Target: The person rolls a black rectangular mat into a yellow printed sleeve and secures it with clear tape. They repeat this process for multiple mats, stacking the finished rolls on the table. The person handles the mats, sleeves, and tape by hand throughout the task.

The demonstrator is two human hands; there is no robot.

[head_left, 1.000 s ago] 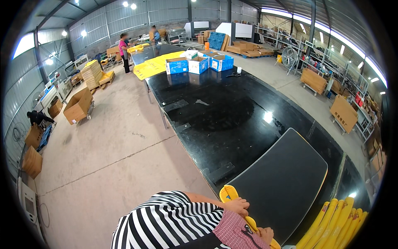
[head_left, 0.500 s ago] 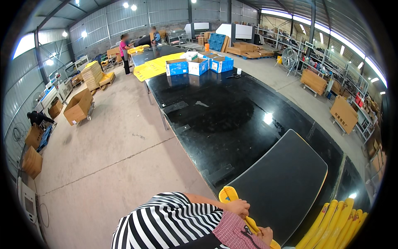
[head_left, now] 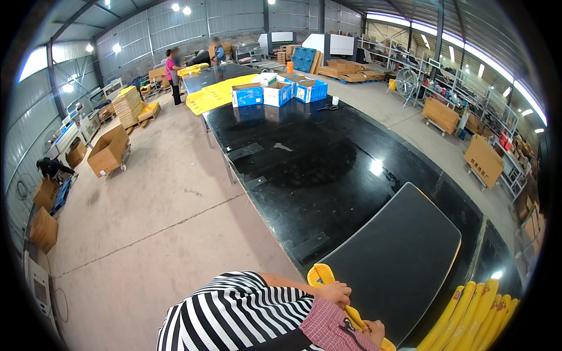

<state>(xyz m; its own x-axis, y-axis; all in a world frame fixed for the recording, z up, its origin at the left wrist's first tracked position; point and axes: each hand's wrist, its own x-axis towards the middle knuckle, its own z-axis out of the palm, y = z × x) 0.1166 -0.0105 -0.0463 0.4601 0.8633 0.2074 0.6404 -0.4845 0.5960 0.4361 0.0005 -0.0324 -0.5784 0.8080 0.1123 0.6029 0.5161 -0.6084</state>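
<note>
A dark grey mat (head_left: 392, 251) with a thin yellow edge lies flat on the near end of the black table. Along its near edge runs a yellow roll (head_left: 320, 274), which looks like the mat's own end curled over. My left hand (head_left: 335, 292) is closed on this roll near its left end. Further along it, closer to my body, my right hand (head_left: 374, 331) is closed on it too. My arm and torso hide part of the roll. Several finished-looking yellow rolls (head_left: 462, 316) lie side by side to the right of the mat.
Blue and white open boxes (head_left: 278, 93), yellow sheets (head_left: 213, 98) and black scissors (head_left: 329, 107) lie further up the black table (head_left: 298, 169). Two people stand at its far end. A cardboard box on a trolley (head_left: 108, 151) stands on the floor at left, near a crouching person.
The whole view has shifted very slightly. Both hands keep their places on the yellow roll, with no other clear difference.
</note>
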